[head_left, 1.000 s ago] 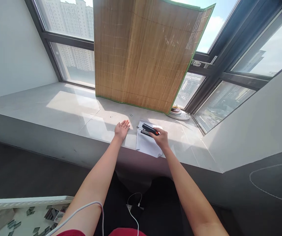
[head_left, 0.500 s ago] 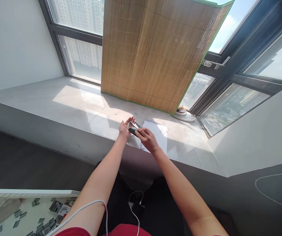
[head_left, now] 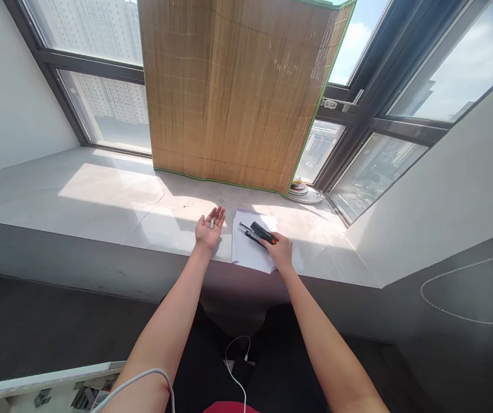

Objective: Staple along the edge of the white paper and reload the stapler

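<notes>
Stapler (head_left: pixel 261 234), black with an orange patch, sat in the head view in the closed grip of the right hand (head_left: pixel 281 251), its parts spread apart and its front end toward the left; it was over the white paper (head_left: pixel 250 255) on the ledge (head_left: pixel 143 229), though whether it touched the sheet could not be told. Half a second earlier it had been at the left palm; by now it had moved off rightward. The left hand (head_left: pixel 207 235) lay palm up, fingers extended, with a small pale piece (head_left: pixel 212 224) on it, perhaps a strip of staples, too small to be sure. A second earlier that palm had looked bare. Small slivers (head_left: pixel 221 201) lay beyond the fingertips, below the bamboo blind (head_left: pixel 229 103).
</notes>
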### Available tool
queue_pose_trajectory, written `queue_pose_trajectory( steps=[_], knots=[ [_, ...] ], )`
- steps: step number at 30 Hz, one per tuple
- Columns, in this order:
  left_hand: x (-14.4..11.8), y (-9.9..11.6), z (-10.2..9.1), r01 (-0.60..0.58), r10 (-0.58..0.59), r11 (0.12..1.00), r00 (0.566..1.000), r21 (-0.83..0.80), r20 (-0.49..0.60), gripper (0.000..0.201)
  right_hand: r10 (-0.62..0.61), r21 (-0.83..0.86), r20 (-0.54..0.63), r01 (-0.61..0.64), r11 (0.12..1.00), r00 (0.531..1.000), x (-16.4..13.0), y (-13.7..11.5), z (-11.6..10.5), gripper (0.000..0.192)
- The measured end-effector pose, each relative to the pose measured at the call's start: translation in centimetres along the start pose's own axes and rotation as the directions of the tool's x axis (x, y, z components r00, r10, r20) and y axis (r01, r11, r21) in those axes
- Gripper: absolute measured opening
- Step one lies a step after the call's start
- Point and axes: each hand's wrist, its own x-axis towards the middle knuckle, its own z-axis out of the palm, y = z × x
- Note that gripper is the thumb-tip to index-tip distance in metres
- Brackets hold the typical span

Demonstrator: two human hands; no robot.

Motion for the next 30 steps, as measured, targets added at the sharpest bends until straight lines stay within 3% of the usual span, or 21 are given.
queue_pose_trajectory(
  steps=[3, 6, 9, 12, 18, 21, 23, 24, 25, 27, 28, 30],
  knots=[
    [-2.2, -1.3, 2.7, 0.064, -0.077, 0.994, 0.986, 0.090, 0.147, 0.051, -0.193, 0.060, -0.089, 0.198, 0.978, 0.977, -0.5, -2.3, -0.2, 0.047],
    [-4.7, -3.8, 5.4, 0.087, -0.134, 0.969, 0.971, 0.233, 0.197, 0.052, -0.267, 0.263, -0.014, 0.261, 0.929, 0.964, -1.3, -5.6, 0.3, 0.034],
    [-6.5, -6.1, 7.0, 0.029, -0.114, 0.920, 0.974, 0.391, 0.196, 0.052, -0.183, 0.455, 0.062, 0.135, 0.880, 0.981, -2.2, -7.9, 1.1, 0.024],
    [-6.9, -6.9, 7.2, -0.048, -0.073, 0.842, 0.977, 0.537, 0.202, 0.049, -0.050, 0.581, 0.106, -0.021, 0.814, 0.993, -2.8, -8.5, 1.4, 0.023],
    [-7.6, -6.4, 7.1, -0.136, -0.087, 0.807, 0.935, 0.574, 0.344, 0.045, 0.034, 0.692, 0.171, -0.145, 0.707, 0.985, -3.1, -8.3, 0.9, 0.030],
    [-7.6, -5.2, 6.8, -0.268, -0.046, 0.742, 0.894, 0.615, 0.446, 0.048, -0.007, 0.683, 0.159, -0.105, 0.722, 0.987, -2.5, -8.1, 0.3, 0.028],
    [-6.6, -3.6, 5.5, -0.408, 0.000, 0.548, 0.873, 0.730, 0.488, 0.050, -0.048, 0.623, 0.092, -0.020, 0.782, 0.995, -1.3, -7.0, -0.3, 0.025],
    [-5.7, -2.7, 4.5, -0.456, 0.023, 0.381, 0.874, 0.805, 0.485, 0.050, -0.068, 0.563, 0.043, 0.032, 0.826, 0.997, -0.3, -6.0, -0.7, 0.022],
    [-4.7, -1.7, 3.2, -0.456, 0.046, 0.151, 0.889, 0.877, 0.455, 0.049, -0.089, 0.480, -0.004, 0.080, 0.873, 0.996, 0.9, -4.7, -1.2, 0.019],
    [-2.6, -0.2, 0.2, -0.279, 0.109, -0.267, 0.942, 0.922, 0.317, 0.052, -0.107, 0.256, -0.086, 0.126, 0.958, 0.991, 4.0, -1.4, -2.1, 0.015],
    [-1.7, 0.3, -1.2, -0.183, 0.113, -0.399, 0.963, 0.899, 0.246, 0.058, -0.111, 0.129, -0.113, 0.125, 0.984, 0.987, 5.7, 0.3, -2.5, 0.017],
    [-0.4, 0.7, -3.4, -0.100, 0.077, -0.554, 0.982, 0.826, 0.170, 0.062, -0.166, -0.094, -0.136, 0.155, 0.984, 0.977, 9.5, 3.6, -3.2, 0.020]
  ],
)
